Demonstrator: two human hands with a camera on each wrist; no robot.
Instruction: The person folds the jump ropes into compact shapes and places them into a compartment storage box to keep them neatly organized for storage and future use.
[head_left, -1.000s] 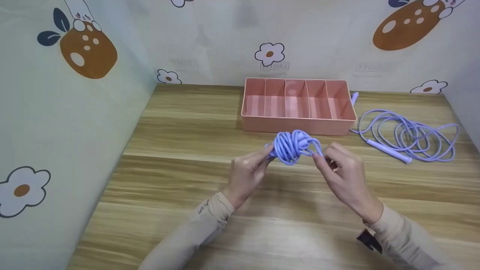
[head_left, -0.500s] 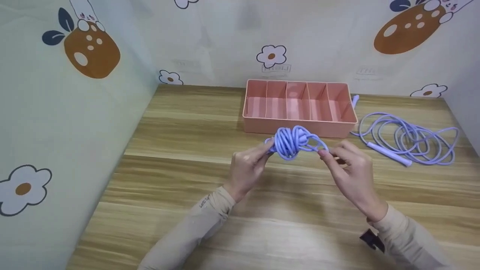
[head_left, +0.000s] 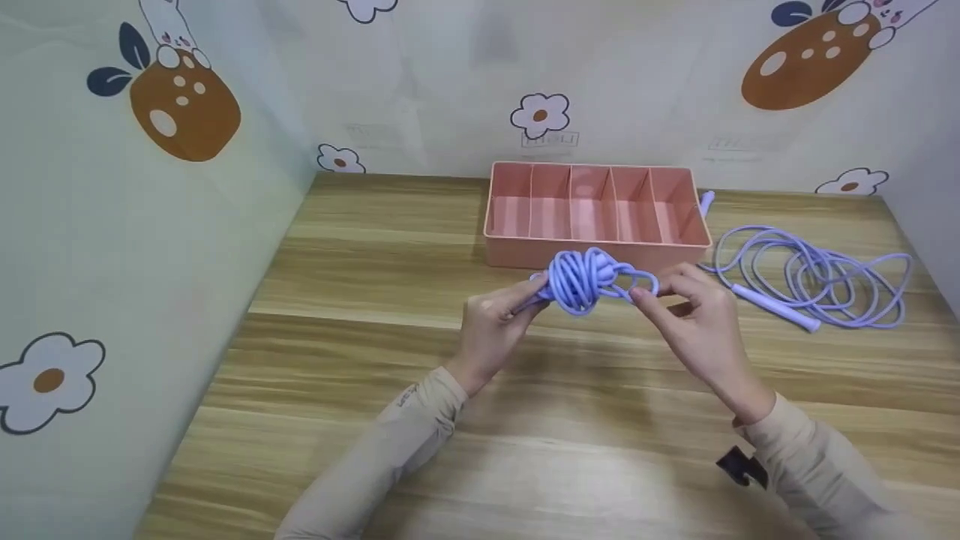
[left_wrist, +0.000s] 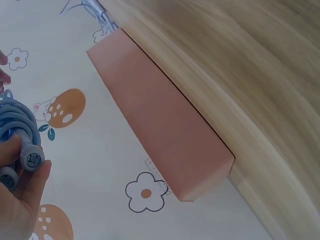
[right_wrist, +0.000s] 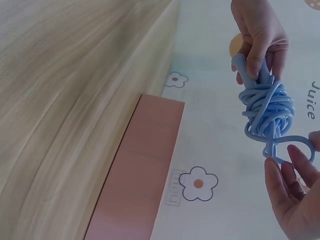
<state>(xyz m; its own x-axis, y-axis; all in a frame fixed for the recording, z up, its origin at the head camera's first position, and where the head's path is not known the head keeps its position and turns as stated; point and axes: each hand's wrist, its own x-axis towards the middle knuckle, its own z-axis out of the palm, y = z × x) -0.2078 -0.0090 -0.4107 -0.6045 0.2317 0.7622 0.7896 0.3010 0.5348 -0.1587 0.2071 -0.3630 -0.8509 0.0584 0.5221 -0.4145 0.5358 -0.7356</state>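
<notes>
A blue-purple jump rope (head_left: 576,283), its cord wound in a thick bundle around its two handles, is held up off the table between both hands. My left hand (head_left: 491,330) grips the handle ends on the left; in the left wrist view both round handle ends (left_wrist: 32,159) show between thumb and fingers. My right hand (head_left: 701,330) pinches a loop of cord (head_left: 646,279) that sticks out on the bundle's right side. In the right wrist view the loop (right_wrist: 300,141) stands open between thumb and fingers.
A pink box (head_left: 596,253) with several compartments stands behind the hands near the back wall. To its right lies a second jump rope (head_left: 825,277), loosely coiled, with one handle (head_left: 776,307) in front and another handle (head_left: 706,202) beside the box.
Both hands and the bundle have risen slightly in the head view. The right hand first drew the loop out to the right, then shifted a little back and up.
</notes>
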